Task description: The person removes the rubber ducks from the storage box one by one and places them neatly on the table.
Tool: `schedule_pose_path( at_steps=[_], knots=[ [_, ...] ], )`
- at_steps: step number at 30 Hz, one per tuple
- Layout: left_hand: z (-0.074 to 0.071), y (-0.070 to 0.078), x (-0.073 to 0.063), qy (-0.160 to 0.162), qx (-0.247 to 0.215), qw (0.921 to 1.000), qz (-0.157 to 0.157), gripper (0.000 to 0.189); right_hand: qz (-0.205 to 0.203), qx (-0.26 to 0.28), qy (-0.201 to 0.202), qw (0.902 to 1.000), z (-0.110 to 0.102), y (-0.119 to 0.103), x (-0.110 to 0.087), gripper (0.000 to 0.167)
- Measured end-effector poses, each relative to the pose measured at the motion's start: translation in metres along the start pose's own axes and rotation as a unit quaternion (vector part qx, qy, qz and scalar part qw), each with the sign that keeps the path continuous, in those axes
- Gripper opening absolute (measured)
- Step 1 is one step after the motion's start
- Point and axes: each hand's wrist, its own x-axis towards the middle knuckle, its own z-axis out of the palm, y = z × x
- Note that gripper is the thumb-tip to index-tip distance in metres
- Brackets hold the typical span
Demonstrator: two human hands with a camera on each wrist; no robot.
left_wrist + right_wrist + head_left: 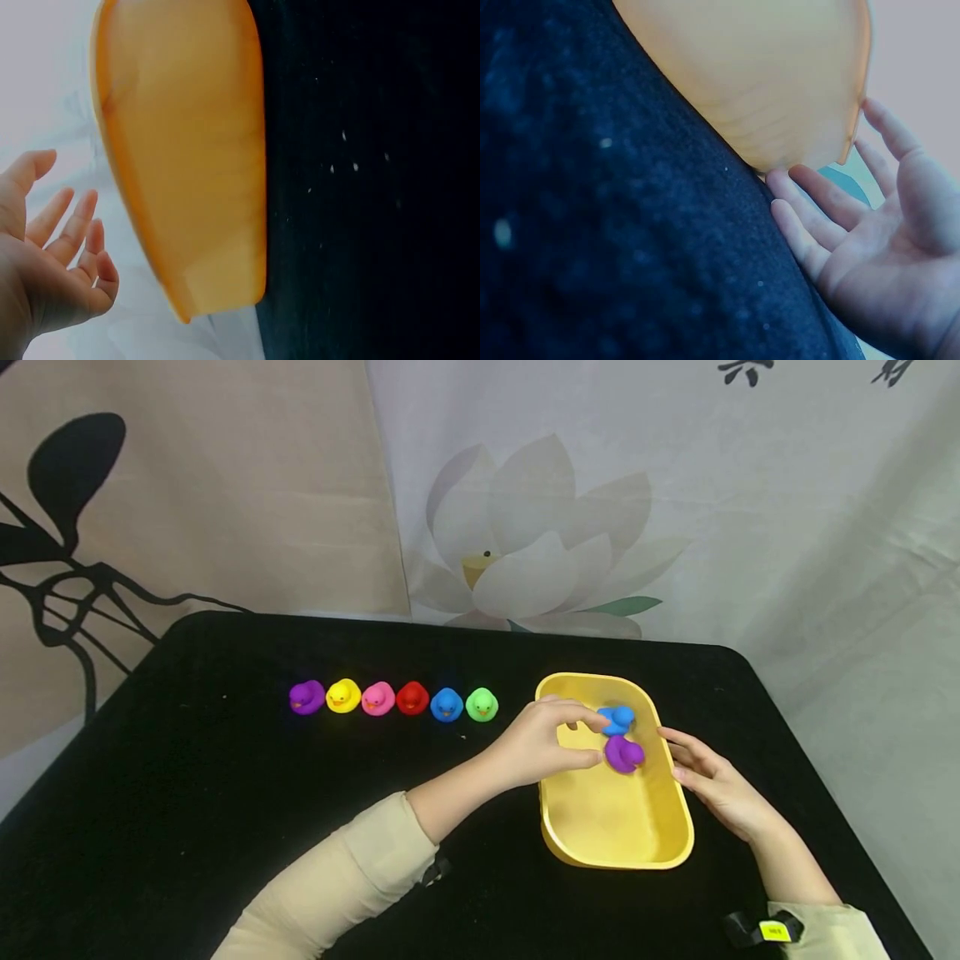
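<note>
A yellow plastic tub stands on the right part of the black table, with a blue toy duck and a purple toy duck inside it, side by side. My left hand reaches over the tub's left rim. Its thumb and index finger are spread apart close to the two ducks, and the left wrist view shows no object in the hand. Against the tub's outer right side, the fingers of my right hand touch the wall; in the right wrist view they look extended.
Left of the tub, several toy ducks stand in a row: purple, yellow, pink, red, blue and green. A printed cloth hangs behind the table.
</note>
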Motion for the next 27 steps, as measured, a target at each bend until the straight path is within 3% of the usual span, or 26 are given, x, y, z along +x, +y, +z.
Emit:
schedule_pose_path(
  at_steps=[11, 27],
  knots=[
    [0.015, -0.007, 0.022, -0.011, 0.002, 0.9999, 0.004, 0.036, 0.003, -0.002, 0.003, 1.0, 0.0, 0.0, 0.0, 0.049],
    [0.033, -0.011, 0.051, -0.072, 0.013, 0.9966, -0.04, 0.037, 0.002, 0.005, 0.004, 1.0, 0.001, -0.001, 0.0, 0.048]
  ],
)
